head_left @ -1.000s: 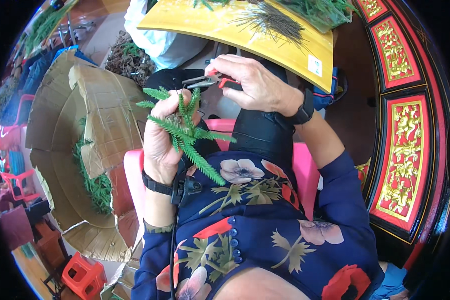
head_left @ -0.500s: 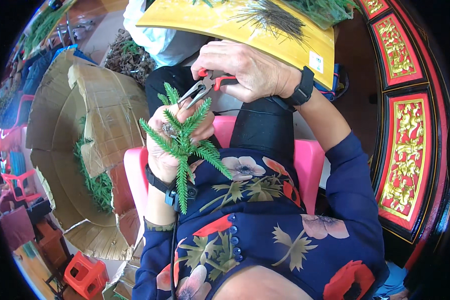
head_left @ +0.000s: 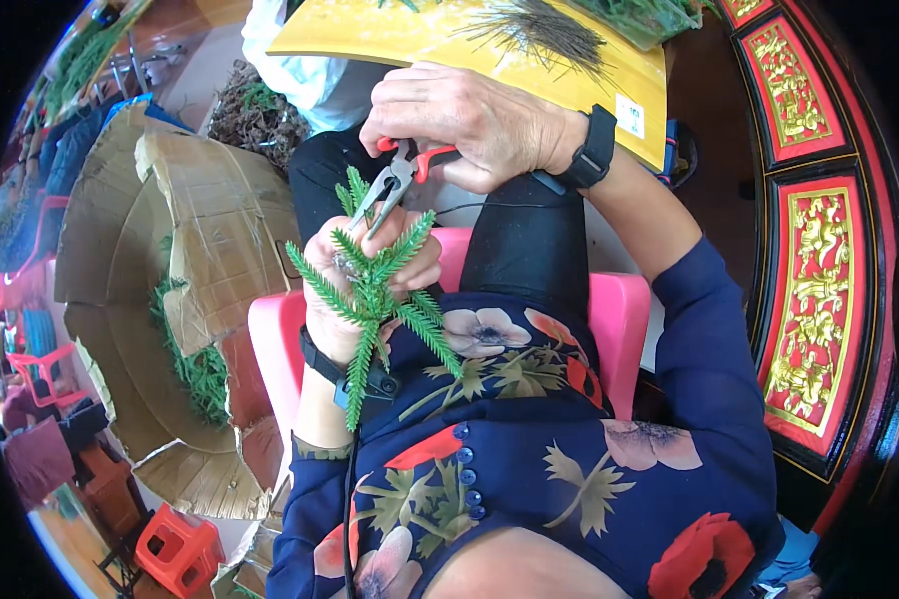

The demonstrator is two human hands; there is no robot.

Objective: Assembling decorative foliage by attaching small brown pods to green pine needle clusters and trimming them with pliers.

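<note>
My left hand (head_left: 332, 290) is closed round an artificial pine sprig (head_left: 372, 297), whose green needled branches fan out over my fingers and hang toward my lap. A pair of needle-nose pliers (head_left: 397, 180) with red handles sits in my right hand (head_left: 469, 125), which is wrapped round the handles. Its jaws look a little apart and reach down to the top of the sprig by my left fingers. Whether they touch a wire or stem there I cannot tell.
A yellow board (head_left: 410, 35) lies ahead, bearing a heap of thin dark wires (head_left: 539, 40) and a bag of greenery (head_left: 634, 15). At left stands a torn cardboard box (head_left: 220, 240) with green sprigs inside. Red stool (head_left: 178, 549) lower left; carved red-gold panels (head_left: 809, 309) at right.
My right hand and the pliers have shifted slightly left and up, and the jaws now stand wider apart. The sprig has tilted a little in my left hand.
</note>
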